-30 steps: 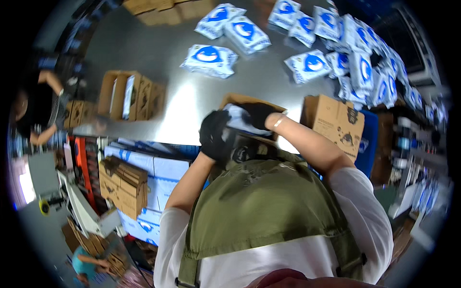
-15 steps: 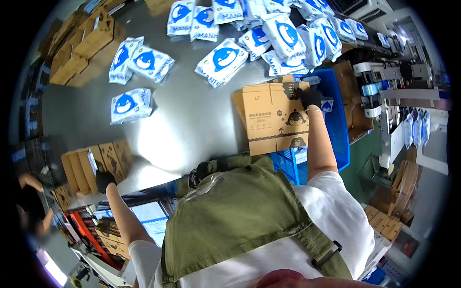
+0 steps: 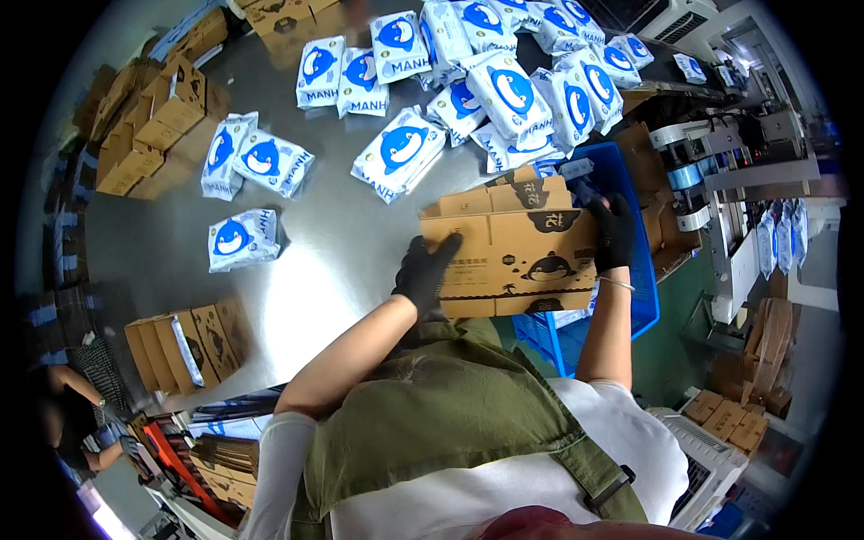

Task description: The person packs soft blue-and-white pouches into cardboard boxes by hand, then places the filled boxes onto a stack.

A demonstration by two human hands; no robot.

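A brown cardboard box [image 3: 517,261] with dark printed whale pictures is in front of me, its flaps standing up along the far edge. My left hand [image 3: 428,273], in a black glove, grips its left side with the thumb on the printed face. At the right edge my right hand [image 3: 614,232], also gloved in black, holds the box. White-and-blue packets [image 3: 401,151] with a whale picture lie on the metal table beyond it. A blue plastic crate [image 3: 641,310] stands under and beside the box's right side, partly hidden by it.
An open carton [image 3: 209,337] with a packet inside sits at the table's left front edge. More open cartons [image 3: 169,108] stand at the far left. Several packets are heaped at the back. Machinery [image 3: 693,166] is at right. Another person's arm [image 3: 83,387] shows at lower left.
My left hand has moved from the carton at left to the cardboard box. The box, flat before, now looks tilted and partly unfolded, with flaps raised. My right hand still holds its right edge.
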